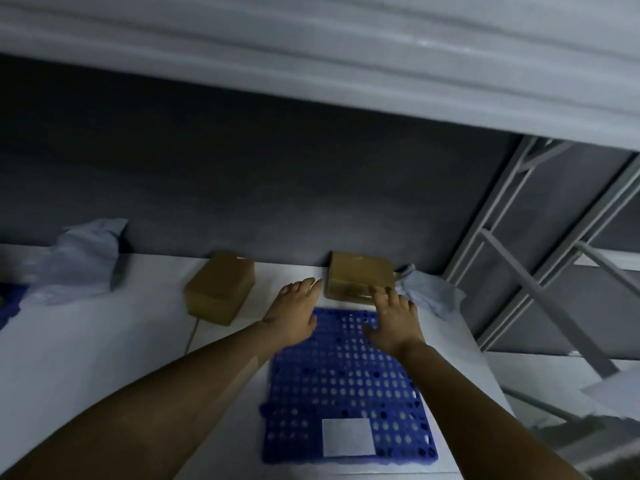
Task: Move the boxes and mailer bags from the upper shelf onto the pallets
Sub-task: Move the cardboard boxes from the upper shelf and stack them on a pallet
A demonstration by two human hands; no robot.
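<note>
Both hands reach forward over a blue perforated pallet (346, 382) that lies on a white shelf (86, 341). The left hand (294, 313) is spread flat, palm down, with its fingers together, and its fingertips come just beside the left edge of a brown cardboard box (360, 275). The right hand (394, 320) is also spread, fingers a little apart, and its fingertips touch the front edge of this same box. Neither hand grips anything.

This box stands at the back of the shelf, against the dark grey wall (242, 174), just behind the far edge of the pallet. A second cardboard box (218, 289) stands to the left of it, apart from the pallet and from the left hand. A grey mailer bag (429, 296) lies crumpled just beside the right side of the first box. Another grey mailer bag (76, 265) lies far to the left on the shelf. A white square label (348, 437) sits on the near part of the pallet. A light metal rack frame (540, 258) stands at the right.
</note>
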